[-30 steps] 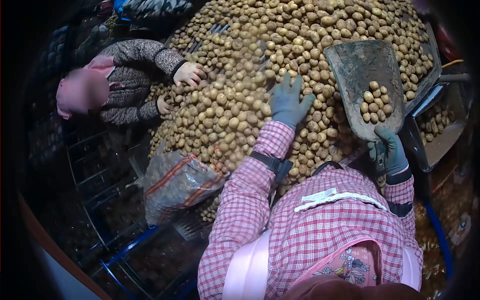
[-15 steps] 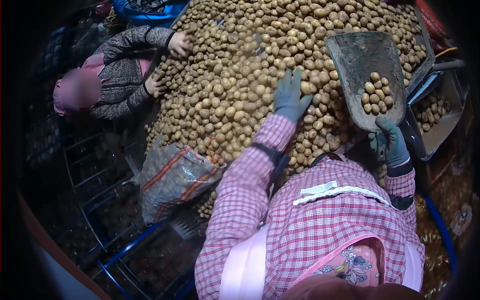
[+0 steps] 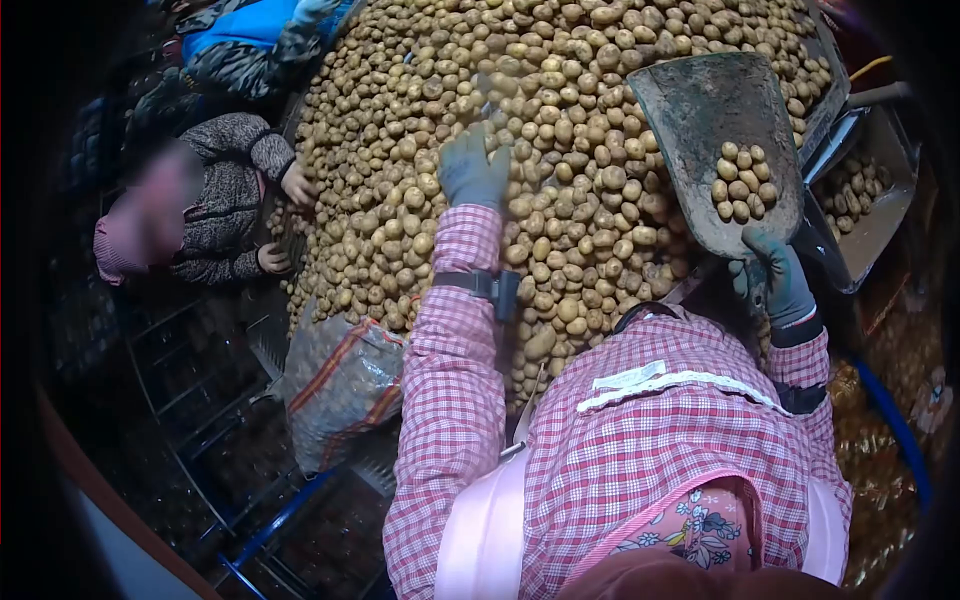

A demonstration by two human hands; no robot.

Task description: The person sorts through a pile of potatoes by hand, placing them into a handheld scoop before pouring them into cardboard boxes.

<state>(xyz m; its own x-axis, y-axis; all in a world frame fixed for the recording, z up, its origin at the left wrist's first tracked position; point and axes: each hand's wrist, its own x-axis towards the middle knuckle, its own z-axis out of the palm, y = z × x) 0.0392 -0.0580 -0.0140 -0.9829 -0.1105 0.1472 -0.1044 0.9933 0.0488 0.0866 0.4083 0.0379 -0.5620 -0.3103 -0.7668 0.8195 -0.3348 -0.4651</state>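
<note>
A wide heap of potatoes fills the middle of the view. My left hand, in a grey-green glove, lies on the heap's upper middle. Its fingers are apart, and I see nothing held in it. At the right, my gloved right hand is wrapped round the short handle of a worn scoop. The scoop's broad mouth points away from me, over the edge of the heap. Several small potatoes lie together in the scoop near its handle end.
Right of the scoop stands a bin with potatoes inside. A mesh sack with red-orange stripes leans at the heap's near left. Two co-workers are at the left edge, one in a grey knitted sleeve, another in a camouflage sleeve.
My left hand has moved left and away across the potatoes. The scoop stays in my right hand, with little movement. The grey-sleeved co-worker's hands have drawn back, and another co-worker shows at the upper left.
</note>
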